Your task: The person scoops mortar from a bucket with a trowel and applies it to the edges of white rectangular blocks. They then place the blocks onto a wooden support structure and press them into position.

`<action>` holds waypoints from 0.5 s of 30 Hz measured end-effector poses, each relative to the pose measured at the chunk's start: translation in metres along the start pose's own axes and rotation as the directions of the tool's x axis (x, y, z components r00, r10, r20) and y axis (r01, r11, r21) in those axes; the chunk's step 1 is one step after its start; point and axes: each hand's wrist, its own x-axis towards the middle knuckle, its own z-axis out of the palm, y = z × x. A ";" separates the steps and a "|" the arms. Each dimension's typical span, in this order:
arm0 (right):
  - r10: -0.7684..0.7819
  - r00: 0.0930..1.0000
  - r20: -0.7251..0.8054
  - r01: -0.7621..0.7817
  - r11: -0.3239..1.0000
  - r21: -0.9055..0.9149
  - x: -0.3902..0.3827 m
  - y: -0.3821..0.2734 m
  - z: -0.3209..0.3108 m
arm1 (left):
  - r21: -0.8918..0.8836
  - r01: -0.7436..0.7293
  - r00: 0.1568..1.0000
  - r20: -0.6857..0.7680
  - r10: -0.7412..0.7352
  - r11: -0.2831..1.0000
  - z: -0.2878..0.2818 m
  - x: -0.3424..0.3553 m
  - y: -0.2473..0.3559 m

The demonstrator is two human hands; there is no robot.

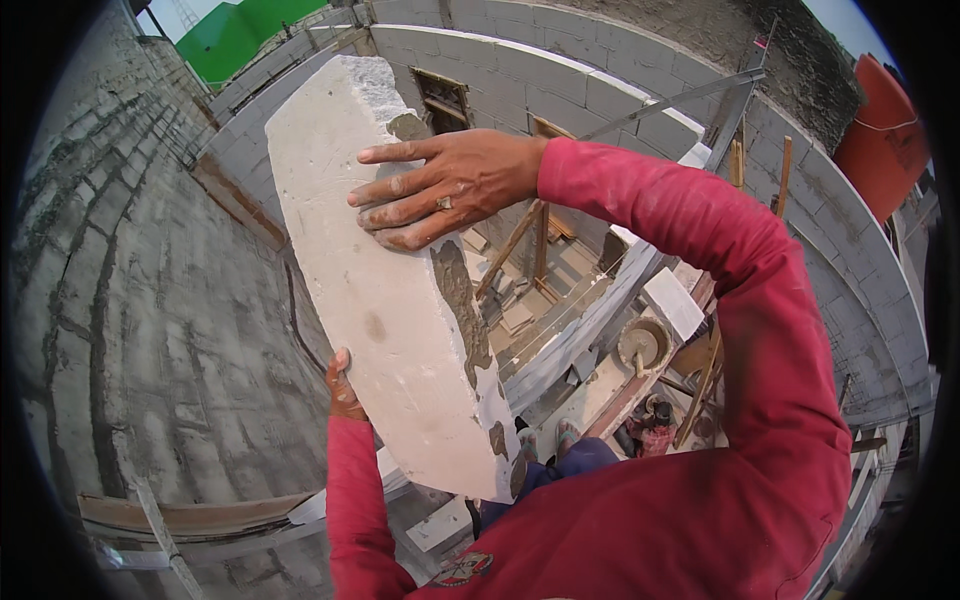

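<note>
Head view: pale block (385,300) slants lengthwise, upper end left.

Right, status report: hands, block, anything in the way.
Left hand at lower left edge, mostly hidden; right hand laid across upper face. Pale block tilted, grey patches along right edge. No obstruction visible at hands; area behind block hidden.

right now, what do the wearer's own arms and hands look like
Both arms wear long pinkish-red sleeves, the right sleeve creased and the left sleeve plainer where it shows. The left hand and right hand have no gloves. Pale smears mark the right hand's fingers, and one wears what looks like a ring.
</note>
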 end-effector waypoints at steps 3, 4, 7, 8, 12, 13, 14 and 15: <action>-0.066 0.996 0.064 0.061 0.995 0.075 0.018 0.021 -0.024 | -0.062 0.169 0.976 0.146 -0.159 0.984 -0.001 0.035 -0.010; -0.078 0.988 0.134 0.062 0.991 0.121 0.024 0.026 -0.031 | -0.054 0.226 0.945 0.254 -0.205 0.973 0.002 0.046 -0.013; -0.086 0.964 0.251 0.050 0.988 0.147 0.036 0.042 -0.053 | 0.178 0.223 0.926 0.269 -0.266 0.958 0.030 0.072 -0.015; -0.085 0.953 0.289 0.039 0.986 0.163 0.037 0.046 -0.059 | 0.303 0.219 0.941 0.186 -0.283 0.927 0.043 0.073 -0.016; -0.102 0.909 0.404 -0.050 0.936 0.349 0.028 0.067 -0.079 | 0.686 -0.051 0.936 0.286 -0.205 0.726 0.081 0.036 0.024; -0.093 0.878 0.470 -0.080 0.939 0.335 0.027 0.072 -0.081 | 0.713 -0.175 0.946 0.314 -0.086 0.680 0.086 0.014 0.035; -0.082 0.873 0.482 -0.100 0.935 0.339 0.024 0.074 -0.081 | 0.731 -0.292 0.937 0.347 0.033 0.617 0.090 -0.011 0.045; -0.069 0.867 0.493 -0.118 0.934 0.338 0.021 0.077 -0.083 | 0.744 -0.329 0.927 0.370 0.051 0.582 0.093 -0.040 0.054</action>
